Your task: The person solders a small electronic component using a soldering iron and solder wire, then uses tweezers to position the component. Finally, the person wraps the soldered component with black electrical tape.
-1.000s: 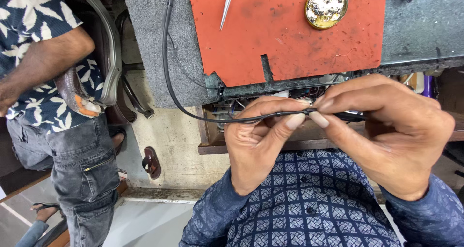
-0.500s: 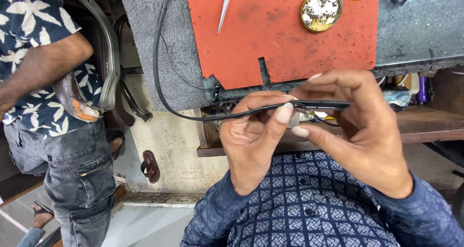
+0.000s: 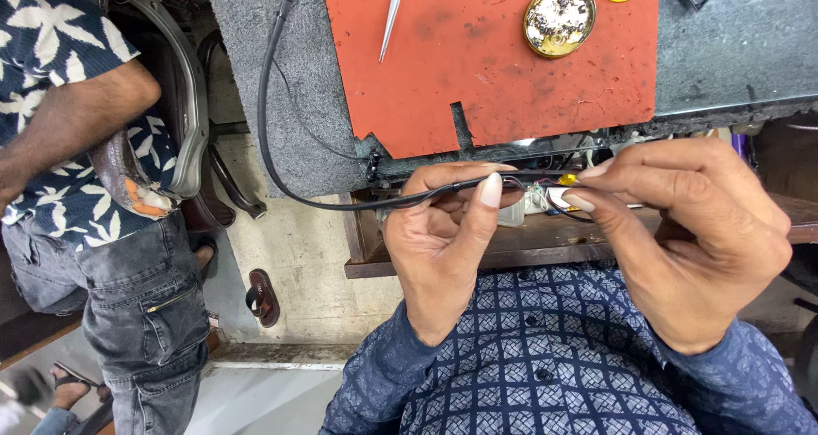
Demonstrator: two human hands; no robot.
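A black cable point(image 3: 281, 158) runs down from the grey bench top and curves right into my hands. My left hand point(image 3: 443, 243) pinches the cable's end between thumb and fingers. My right hand point(image 3: 690, 230) grips the thin coloured wires and a small yellow part point(image 3: 567, 180) that stick out of that end. Both hands are held close together just below the bench's front edge, above my blue patterned shirt.
An orange mat point(image 3: 486, 60) lies on the grey bench point(image 3: 733, 43), with metal tweezers point(image 3: 393, 13) and a round brass-coloured tin point(image 3: 559, 19) on it. A person in a floral shirt and jeans point(image 3: 102, 256) sits at the left. A sandal point(image 3: 262, 297) lies on the floor.
Both hands have stayed on the cable's end. My right hand's fingers have shifted along the thin wires, and the cable's loop has swung slightly left.
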